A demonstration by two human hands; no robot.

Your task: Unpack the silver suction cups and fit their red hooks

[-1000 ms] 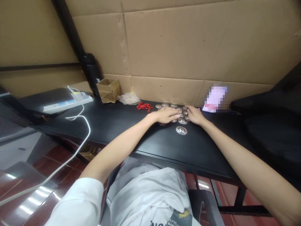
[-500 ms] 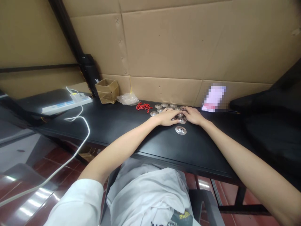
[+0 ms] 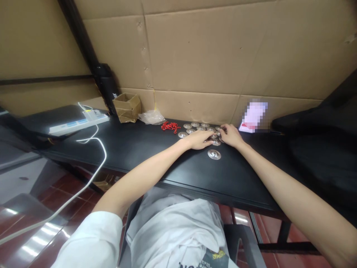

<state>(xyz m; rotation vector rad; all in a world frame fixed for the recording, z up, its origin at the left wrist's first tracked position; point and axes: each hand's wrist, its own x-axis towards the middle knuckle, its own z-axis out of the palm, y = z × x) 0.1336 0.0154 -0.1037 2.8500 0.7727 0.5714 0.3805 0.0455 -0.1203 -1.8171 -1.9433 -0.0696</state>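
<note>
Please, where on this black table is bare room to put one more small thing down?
Bare tabletop lies between the white cable and the left hand, in front of the red pieces. More lies between the lone disc and the table's near edge. It is crowded at the disc cluster, where the right hand also rests.

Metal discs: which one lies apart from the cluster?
The disc nearest the front edge of the table, alone just short of the left hand and right hand. The other discs crowd together under and beyond them.
</note>
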